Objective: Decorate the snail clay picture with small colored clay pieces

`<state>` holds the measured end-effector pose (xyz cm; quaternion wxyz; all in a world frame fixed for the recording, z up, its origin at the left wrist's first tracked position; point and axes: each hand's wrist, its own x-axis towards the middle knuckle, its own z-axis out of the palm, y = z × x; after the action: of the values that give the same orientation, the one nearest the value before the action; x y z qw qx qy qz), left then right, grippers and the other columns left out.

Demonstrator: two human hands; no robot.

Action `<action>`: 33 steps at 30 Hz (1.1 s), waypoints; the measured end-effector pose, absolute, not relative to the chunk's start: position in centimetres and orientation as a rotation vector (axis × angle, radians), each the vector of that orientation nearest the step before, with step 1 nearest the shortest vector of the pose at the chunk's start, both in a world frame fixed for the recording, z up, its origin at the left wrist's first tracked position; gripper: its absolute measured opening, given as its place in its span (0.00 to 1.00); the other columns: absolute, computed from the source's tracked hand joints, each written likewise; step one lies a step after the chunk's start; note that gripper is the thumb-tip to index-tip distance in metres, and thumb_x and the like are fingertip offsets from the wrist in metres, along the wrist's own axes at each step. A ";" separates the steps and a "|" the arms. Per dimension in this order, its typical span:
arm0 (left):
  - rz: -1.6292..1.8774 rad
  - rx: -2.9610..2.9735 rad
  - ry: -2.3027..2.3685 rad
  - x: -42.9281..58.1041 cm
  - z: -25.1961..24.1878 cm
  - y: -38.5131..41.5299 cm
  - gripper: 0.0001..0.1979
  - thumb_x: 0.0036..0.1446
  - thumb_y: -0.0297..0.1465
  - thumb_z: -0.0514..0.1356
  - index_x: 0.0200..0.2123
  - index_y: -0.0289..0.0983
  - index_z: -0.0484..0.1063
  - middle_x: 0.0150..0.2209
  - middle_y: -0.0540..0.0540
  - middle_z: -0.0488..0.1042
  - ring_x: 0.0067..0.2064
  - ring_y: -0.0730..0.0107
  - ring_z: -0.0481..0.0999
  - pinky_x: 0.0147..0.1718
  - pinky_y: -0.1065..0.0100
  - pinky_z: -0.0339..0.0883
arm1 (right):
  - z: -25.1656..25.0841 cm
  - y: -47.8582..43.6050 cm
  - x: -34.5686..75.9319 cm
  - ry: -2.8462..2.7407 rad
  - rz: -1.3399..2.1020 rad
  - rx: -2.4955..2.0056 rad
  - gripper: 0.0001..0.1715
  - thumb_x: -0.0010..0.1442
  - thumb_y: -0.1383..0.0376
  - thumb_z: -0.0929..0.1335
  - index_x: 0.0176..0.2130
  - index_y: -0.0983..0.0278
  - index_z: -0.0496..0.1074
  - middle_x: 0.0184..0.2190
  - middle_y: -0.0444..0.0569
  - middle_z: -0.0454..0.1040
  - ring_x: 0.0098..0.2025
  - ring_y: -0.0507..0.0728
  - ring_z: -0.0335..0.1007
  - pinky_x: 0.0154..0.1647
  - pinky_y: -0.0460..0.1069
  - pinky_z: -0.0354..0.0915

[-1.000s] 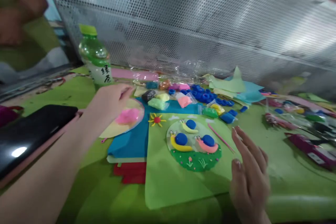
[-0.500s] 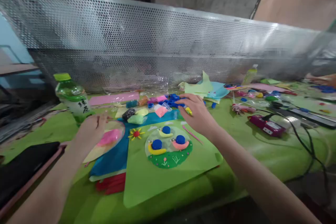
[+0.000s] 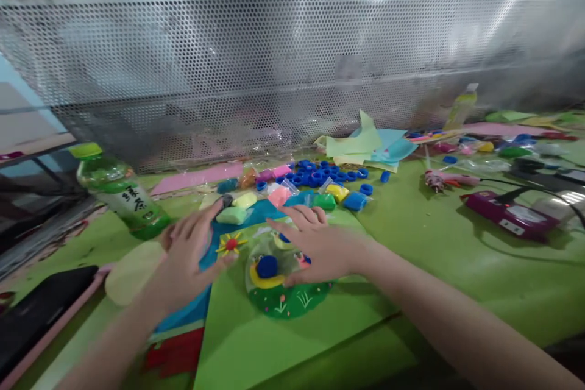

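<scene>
A green sheet lies in front of me with a round clay picture on it: dark green grass, a snail with a blue shell and yellow body, and more snails partly hidden. My right hand is over the snails, fingers apart, with nothing seen in it; whether it touches them I cannot tell. A red and yellow clay sun lies at the sheet's upper left. Beside it, my left hand is blurred but has its fingers spread. A pale yellow disc is partly under the left hand.
A green tea bottle stands at the left, near a black phone. Bagged clay and several blue rings lie behind the sheet. To the right are a purple power strip with cables and a pink tool.
My right hand has moved from the blue rings and bagged clay down over the snails. My left hand has moved right, from the bottle towards the sun. The view has shifted a little.
</scene>
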<state>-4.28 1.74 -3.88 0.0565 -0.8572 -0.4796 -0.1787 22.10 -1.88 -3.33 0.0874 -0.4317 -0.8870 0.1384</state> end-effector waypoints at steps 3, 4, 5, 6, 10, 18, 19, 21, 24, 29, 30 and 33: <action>-0.424 -2.774 -1.237 -2.5 -4.8 0.1 0.42 0.52 0.55 0.49 0.63 0.46 0.34 0.63 0.40 0.47 0.62 0.45 0.48 0.56 0.43 0.49 | -3.8 -1.7 21.9 -2.665 0.382 -1.267 0.57 0.50 0.36 0.59 0.66 0.64 0.39 0.66 0.65 0.34 0.66 0.75 0.25 0.60 0.71 0.33; -0.371 -2.801 -1.186 -2.1 -5.1 -0.2 0.43 0.51 0.56 0.51 0.63 0.47 0.34 0.63 0.40 0.46 0.62 0.44 0.48 0.56 0.42 0.49 | -4.0 -1.6 21.9 -2.674 0.375 -1.260 0.57 0.51 0.37 0.60 0.66 0.64 0.40 0.66 0.66 0.34 0.66 0.75 0.25 0.59 0.71 0.33; -0.330 -2.814 -1.151 -1.8 -5.3 -0.4 0.44 0.51 0.55 0.52 0.63 0.48 0.34 0.63 0.40 0.46 0.62 0.43 0.48 0.56 0.41 0.49 | -4.2 -1.6 21.9 -2.683 0.374 -1.255 0.57 0.51 0.37 0.60 0.66 0.65 0.40 0.66 0.66 0.34 0.66 0.75 0.25 0.59 0.72 0.33; -0.304 -2.820 -1.132 -1.7 -5.5 -0.5 0.43 0.51 0.54 0.52 0.64 0.48 0.34 0.63 0.40 0.47 0.62 0.43 0.49 0.56 0.41 0.49 | -4.3 -1.6 21.9 -2.687 0.381 -1.257 0.57 0.50 0.37 0.60 0.66 0.64 0.40 0.66 0.65 0.34 0.66 0.75 0.25 0.59 0.72 0.33; -0.296 -2.790 -1.134 -1.6 -5.6 -0.3 0.41 0.54 0.52 0.52 0.64 0.47 0.34 0.61 0.40 0.49 0.61 0.45 0.51 0.56 0.42 0.50 | -4.4 -1.6 21.8 -2.713 0.418 -1.277 0.57 0.50 0.37 0.61 0.66 0.64 0.39 0.66 0.65 0.31 0.66 0.76 0.24 0.59 0.73 0.32; -0.279 -2.790 -1.107 -1.4 -5.9 -0.3 0.42 0.53 0.52 0.52 0.64 0.46 0.35 0.61 0.39 0.49 0.61 0.45 0.50 0.55 0.43 0.51 | -4.1 -1.6 21.7 -2.736 0.446 -1.327 0.53 0.54 0.40 0.59 0.66 0.66 0.39 0.66 0.66 0.30 0.66 0.75 0.23 0.60 0.72 0.31; -0.280 -2.786 -1.107 -1.4 -5.9 -0.3 0.42 0.53 0.52 0.52 0.64 0.46 0.35 0.61 0.39 0.50 0.61 0.45 0.50 0.55 0.43 0.51 | -4.1 -1.6 21.7 -2.737 0.439 -1.332 0.53 0.54 0.40 0.59 0.66 0.66 0.39 0.66 0.66 0.30 0.66 0.75 0.23 0.60 0.72 0.32; -0.285 -2.779 -1.102 -1.4 -6.0 -0.3 0.42 0.53 0.52 0.53 0.64 0.46 0.35 0.61 0.38 0.50 0.61 0.46 0.51 0.55 0.43 0.50 | -4.3 -1.6 21.7 -2.734 0.428 -1.332 0.54 0.53 0.40 0.60 0.65 0.66 0.40 0.66 0.66 0.30 0.66 0.75 0.23 0.59 0.72 0.32; -0.296 -2.772 -1.089 -1.4 -5.9 -0.4 0.41 0.53 0.51 0.52 0.64 0.46 0.35 0.60 0.38 0.51 0.60 0.46 0.52 0.55 0.43 0.51 | -4.5 -1.5 21.7 -2.720 0.440 -1.319 0.53 0.53 0.39 0.60 0.65 0.66 0.41 0.66 0.66 0.32 0.66 0.75 0.24 0.59 0.73 0.34; -0.276 -2.774 -1.088 -1.5 -5.9 -0.4 0.42 0.53 0.52 0.52 0.64 0.46 0.35 0.61 0.38 0.50 0.60 0.45 0.51 0.54 0.43 0.51 | -4.5 -1.5 21.8 -2.677 0.471 -1.338 0.55 0.51 0.38 0.60 0.66 0.62 0.40 0.67 0.63 0.32 0.65 0.77 0.25 0.57 0.75 0.36; -0.270 -2.774 -1.092 -1.5 -5.9 -0.5 0.42 0.53 0.52 0.52 0.64 0.46 0.35 0.61 0.38 0.50 0.60 0.45 0.51 0.55 0.42 0.50 | -4.5 -1.5 21.8 -2.679 0.469 -1.333 0.55 0.51 0.38 0.61 0.66 0.62 0.40 0.67 0.64 0.32 0.65 0.77 0.25 0.57 0.75 0.36; -0.256 -2.783 -1.110 -1.4 -5.8 -0.5 0.41 0.54 0.52 0.51 0.64 0.46 0.35 0.61 0.38 0.51 0.60 0.45 0.51 0.55 0.42 0.50 | -4.5 -1.5 21.8 -2.685 0.468 -1.316 0.54 0.51 0.39 0.61 0.65 0.64 0.41 0.66 0.65 0.33 0.65 0.77 0.26 0.57 0.74 0.35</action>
<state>-1.44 -0.49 -5.82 0.0671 -0.9234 -0.3682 -0.0848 21.79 -1.50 -4.52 0.0572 -0.4341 -0.8857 0.1545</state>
